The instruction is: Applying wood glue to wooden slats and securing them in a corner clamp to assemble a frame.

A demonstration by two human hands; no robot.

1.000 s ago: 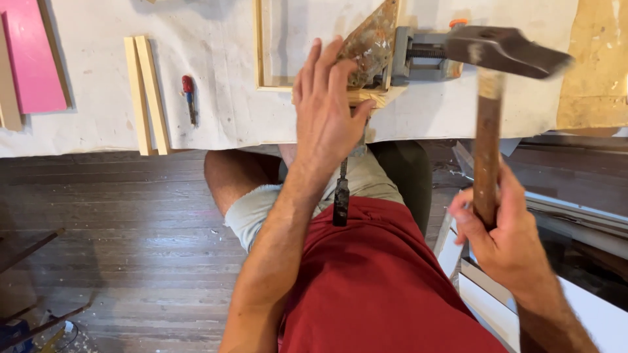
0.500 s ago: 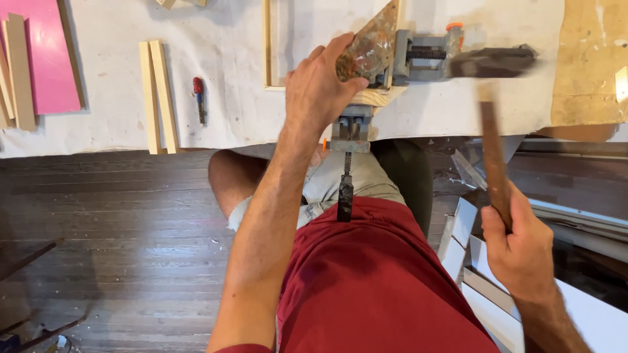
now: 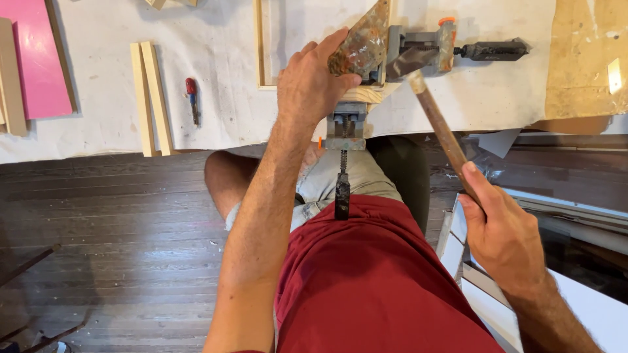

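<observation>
At the near edge of the white-covered workbench [image 3: 216, 111], a corner clamp [image 3: 392, 55] grips the corner of a pale wooden frame [image 3: 261, 46]. One clamp screw handle [image 3: 490, 50] runs out to the right along the bench; the other screw handle [image 3: 342, 189] hangs past the bench edge, down over the person's lap.

Left hand [image 3: 314, 85]: fingers together, curled and pressed over the clamped corner, thumb against the mottled triangular plate [image 3: 363, 39] on top of the clamp. Whether it pinches anything small beneath cannot be told.

Right hand [image 3: 500, 232]: closed in a fist round the lower end of the hammer handle [image 3: 441, 127], well off the bench edge, above the floor at the right. The hammer head [image 3: 409, 62] lies against the clamp body, just right of the left fingertips; the handle slants down-right across the bench edge.

Surroundings: two loose wood strips [image 3: 149, 98] lie side by side to the left, their near ends reaching the bench edge. A small red-handled screwdriver [image 3: 191, 98] lies just right of them, apart from both. A pink board [image 3: 36, 59] sits at far left. Open bench surface lies between screwdriver and frame. A brown cardboard sheet [image 3: 582, 59] covers the far right corner. White panels [image 3: 484, 287] lean below the right hand, close to the wrist.
</observation>
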